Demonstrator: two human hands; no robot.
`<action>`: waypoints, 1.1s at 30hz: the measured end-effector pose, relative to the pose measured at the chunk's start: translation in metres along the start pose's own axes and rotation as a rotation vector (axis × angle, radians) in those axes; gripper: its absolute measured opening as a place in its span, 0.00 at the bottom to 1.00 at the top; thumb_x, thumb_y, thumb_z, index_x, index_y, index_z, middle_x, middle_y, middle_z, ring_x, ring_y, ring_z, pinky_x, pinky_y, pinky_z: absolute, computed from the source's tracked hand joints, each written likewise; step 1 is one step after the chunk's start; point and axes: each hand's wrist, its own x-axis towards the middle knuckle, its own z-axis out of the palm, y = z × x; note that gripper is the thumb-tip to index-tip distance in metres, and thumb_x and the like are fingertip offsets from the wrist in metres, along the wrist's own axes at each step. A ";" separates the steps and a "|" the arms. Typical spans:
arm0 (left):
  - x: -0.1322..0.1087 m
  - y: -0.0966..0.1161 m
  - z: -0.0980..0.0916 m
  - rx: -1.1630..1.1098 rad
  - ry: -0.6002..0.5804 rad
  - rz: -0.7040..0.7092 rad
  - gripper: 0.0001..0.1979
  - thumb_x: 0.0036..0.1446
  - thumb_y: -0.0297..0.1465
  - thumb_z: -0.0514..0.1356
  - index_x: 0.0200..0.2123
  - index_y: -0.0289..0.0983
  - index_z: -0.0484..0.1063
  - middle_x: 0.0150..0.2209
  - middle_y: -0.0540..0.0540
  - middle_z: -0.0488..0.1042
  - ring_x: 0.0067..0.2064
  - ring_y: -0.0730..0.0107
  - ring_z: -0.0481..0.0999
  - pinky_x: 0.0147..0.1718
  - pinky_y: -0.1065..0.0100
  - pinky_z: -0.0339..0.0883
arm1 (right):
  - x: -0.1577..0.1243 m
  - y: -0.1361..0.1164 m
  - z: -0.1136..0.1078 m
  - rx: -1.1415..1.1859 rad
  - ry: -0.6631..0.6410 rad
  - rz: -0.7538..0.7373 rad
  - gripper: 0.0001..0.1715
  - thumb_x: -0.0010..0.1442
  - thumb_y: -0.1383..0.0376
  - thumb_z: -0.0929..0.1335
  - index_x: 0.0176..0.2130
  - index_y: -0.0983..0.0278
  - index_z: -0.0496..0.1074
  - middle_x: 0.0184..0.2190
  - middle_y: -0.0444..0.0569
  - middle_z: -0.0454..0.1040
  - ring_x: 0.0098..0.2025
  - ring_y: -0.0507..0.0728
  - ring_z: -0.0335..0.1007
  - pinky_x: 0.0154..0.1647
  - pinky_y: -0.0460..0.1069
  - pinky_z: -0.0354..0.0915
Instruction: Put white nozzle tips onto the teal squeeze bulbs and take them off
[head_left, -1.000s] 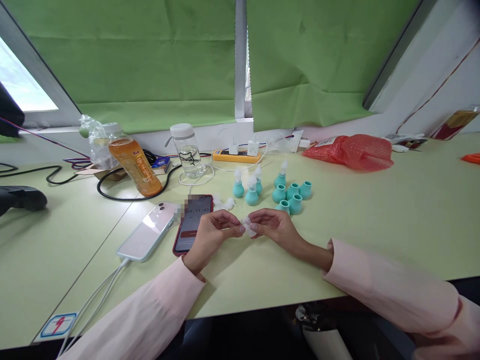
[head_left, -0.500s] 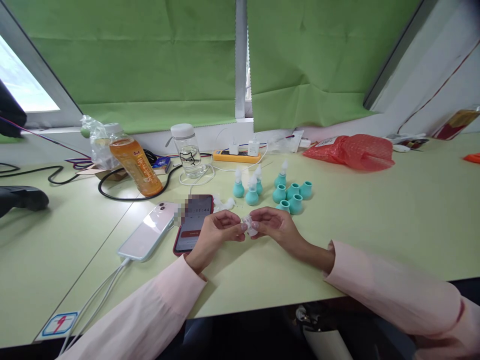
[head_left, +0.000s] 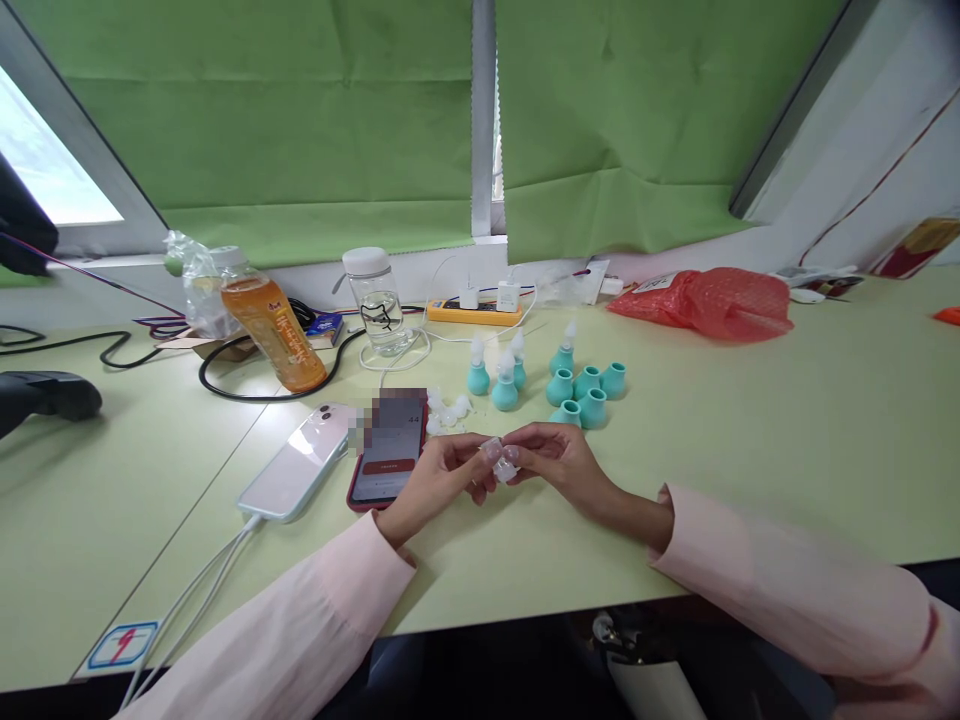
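Note:
Between my left hand (head_left: 450, 470) and my right hand (head_left: 559, 460) are small clear plastic pieces (head_left: 504, 464), pinched by the fingertips of both. Just beyond the hands stand several teal bulbs with clear tips, one of them a teal bulb (head_left: 505, 393). To their right, several open-topped teal bulbs (head_left: 593, 408) cluster together. More translucent pieces (head_left: 448, 410) lie beside the dark phone (head_left: 388, 465), behind my left hand. The exact shape of the held pieces is partly hidden by my fingers.
A white phone (head_left: 296, 465) with cables lies left. Behind are an orange drink bottle (head_left: 274, 335), a clear bottle (head_left: 379, 310), a yellow power strip (head_left: 472, 313) and a red plastic bag (head_left: 705, 303). A black scanner-like object (head_left: 49, 397) sits far left.
Both hands have shifted slightly toward me, and the left fingers have curled under the clear pieces. More of the translucent pieces by the phone now shows.

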 end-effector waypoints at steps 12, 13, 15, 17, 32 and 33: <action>0.000 -0.001 0.000 0.045 0.082 0.071 0.14 0.49 0.38 0.56 0.33 0.32 0.70 0.28 0.46 0.70 0.29 0.72 0.69 0.26 0.72 0.66 | 0.002 -0.003 -0.001 -0.057 0.014 -0.089 0.07 0.43 0.64 0.70 0.24 0.67 0.72 0.22 0.44 0.71 0.25 0.50 0.68 0.29 0.48 0.70; 0.000 -0.001 0.000 0.039 0.082 0.072 0.14 0.49 0.38 0.56 0.34 0.32 0.69 0.29 0.45 0.70 0.31 0.71 0.69 0.26 0.71 0.67 | 0.002 -0.003 -0.001 -0.072 0.005 -0.095 0.07 0.43 0.64 0.70 0.24 0.66 0.72 0.22 0.44 0.71 0.25 0.50 0.68 0.29 0.49 0.70; 0.000 0.000 0.001 0.032 0.083 0.073 0.14 0.49 0.38 0.56 0.33 0.32 0.70 0.30 0.45 0.70 0.33 0.68 0.70 0.27 0.69 0.69 | 0.002 -0.002 -0.001 -0.112 -0.027 -0.114 0.08 0.44 0.63 0.70 0.25 0.66 0.72 0.23 0.45 0.71 0.25 0.50 0.67 0.29 0.49 0.70; 0.000 0.001 0.001 0.017 0.109 0.082 0.13 0.49 0.38 0.55 0.31 0.32 0.70 0.29 0.46 0.69 0.33 0.68 0.70 0.28 0.68 0.70 | 0.002 -0.001 -0.002 -0.187 -0.040 -0.164 0.08 0.45 0.62 0.69 0.26 0.66 0.72 0.25 0.46 0.70 0.26 0.51 0.67 0.28 0.49 0.69; 0.000 0.005 -0.003 -0.163 0.358 0.041 0.13 0.40 0.33 0.64 0.30 0.33 0.67 0.29 0.48 0.71 0.32 0.71 0.71 0.32 0.66 0.70 | 0.015 -0.001 -0.029 -1.506 -0.253 -0.480 0.13 0.53 0.65 0.62 0.40 0.65 0.67 0.33 0.51 0.69 0.36 0.56 0.65 0.31 0.49 0.61; 0.000 0.005 -0.003 -0.170 0.359 0.039 0.15 0.39 0.32 0.64 0.32 0.34 0.66 0.29 0.48 0.71 0.31 0.71 0.71 0.32 0.65 0.70 | 0.015 0.000 -0.029 -1.537 -0.271 -0.461 0.12 0.54 0.66 0.61 0.39 0.65 0.68 0.32 0.50 0.69 0.35 0.56 0.65 0.30 0.48 0.60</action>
